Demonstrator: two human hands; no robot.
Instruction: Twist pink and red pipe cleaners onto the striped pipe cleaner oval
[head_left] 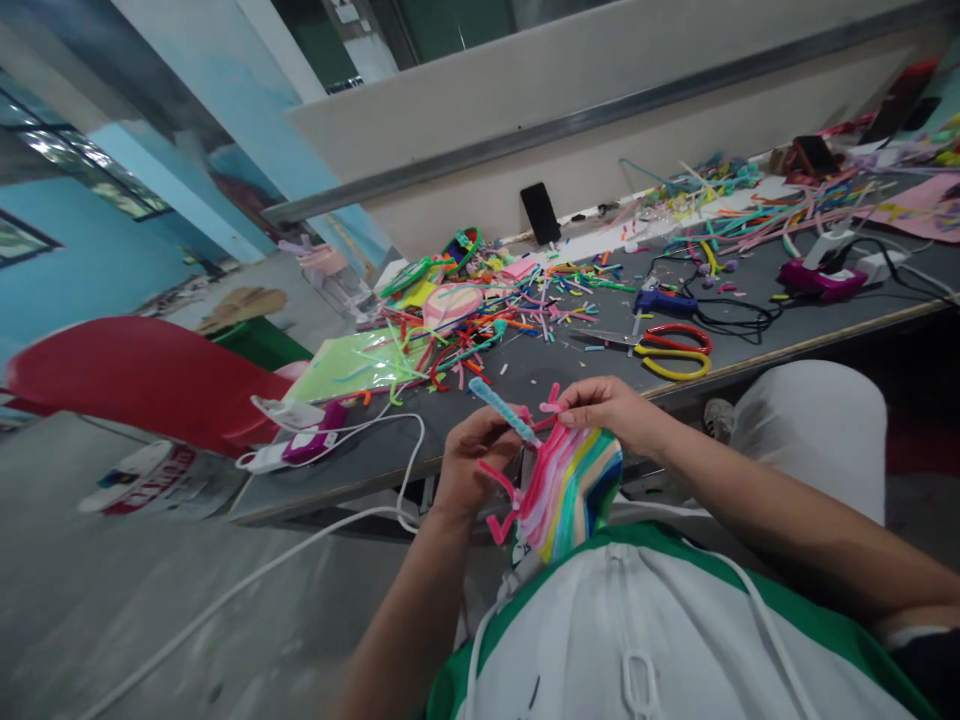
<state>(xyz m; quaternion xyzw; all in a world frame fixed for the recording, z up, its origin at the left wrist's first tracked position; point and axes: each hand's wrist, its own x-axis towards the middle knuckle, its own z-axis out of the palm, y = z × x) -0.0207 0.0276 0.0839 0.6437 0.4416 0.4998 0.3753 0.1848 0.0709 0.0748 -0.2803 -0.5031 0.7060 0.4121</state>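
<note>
A rainbow-striped piece of pipe cleaners (574, 480) is held in front of my chest, with bent pink pipe cleaner ends (496, 500) sticking out at its left side. My left hand (474, 455) is closed around its left edge, beside a light-blue fuzzy stem (495, 402) that slants up across the fingers. At the top edge, my right hand (609, 408) pinches a pink pipe cleaner end between thumb and forefinger. Part of the left fingertips is hidden behind the blue stem and the piece. Scissors (671, 350) with red and yellow handles lie on the table beyond my right hand.
Cut pipe cleaner bits (555, 290) litter the grey table (525, 372). A blue glue gun (666, 300), a leaning phone (540, 213) and purple power strips (319, 435) are there too. A white cable (300, 545) runs off leftward. A red chair (150, 375) stands left.
</note>
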